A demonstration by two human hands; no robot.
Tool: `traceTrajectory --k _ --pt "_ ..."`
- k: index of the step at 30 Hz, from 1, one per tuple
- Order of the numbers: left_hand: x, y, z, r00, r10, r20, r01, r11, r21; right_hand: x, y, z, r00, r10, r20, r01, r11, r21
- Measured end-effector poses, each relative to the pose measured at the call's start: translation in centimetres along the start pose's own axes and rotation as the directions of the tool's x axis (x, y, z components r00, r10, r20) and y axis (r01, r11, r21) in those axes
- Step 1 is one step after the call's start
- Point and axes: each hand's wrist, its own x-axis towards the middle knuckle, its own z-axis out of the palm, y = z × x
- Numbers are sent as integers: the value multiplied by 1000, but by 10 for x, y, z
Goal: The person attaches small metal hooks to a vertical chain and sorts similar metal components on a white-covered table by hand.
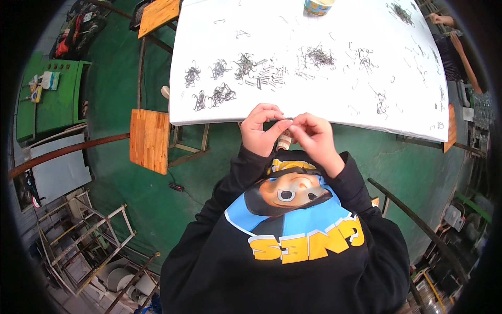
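At the near edge of the white-covered table [293, 102], my left hand [263, 128] and my right hand [315, 137] meet fingertip to fingertip. Both are closed in a pinch on a small dark metal piece [288, 119], which resembles a short coil spring; most of it is hidden by the fingers. Just beyond lies a heap of short grey spring-like pieces [269, 75]. Dark wire hooks in a pile [244, 65] touch its left side. Smaller clumps of hooks [223, 94] sit farther left, and a tangled pile of thin dark wire pieces [318, 56] lies to the right.
More loose wire pieces [364, 58] are scattered rightward. A patterned tub [319, 6] stands at the far edge. Another person's arm [467, 63] reaches in at the right side. Wooden stools [149, 140] stand left of the table, near a green metal cabinet [49, 99].
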Motion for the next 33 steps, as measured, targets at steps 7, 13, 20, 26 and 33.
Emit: traceTrajectory --k 7,13,20,26,33 --pt "-5 -1 -6 998 11 57 -9 999 -46 86 95 -80 940 -290 -181 -4 520 -854" --pt "-12 -10 -12 998 19 54 -18 999 -32 123 107 -78 984 -166 61 70 51 -996" --pt "-12 -13 -15 1000 -6 18 8 992 -122 103 51 -82 1000 12 -21 -23 718 -695" --pt "-15 -13 -17 1000 -12 24 17 977 -214 21 -17 -12 938 246 243 -323 876 358" --pt "-14 -13 -15 998 -7 55 16 986 -164 12 -19 2 934 267 236 -344 849 401"
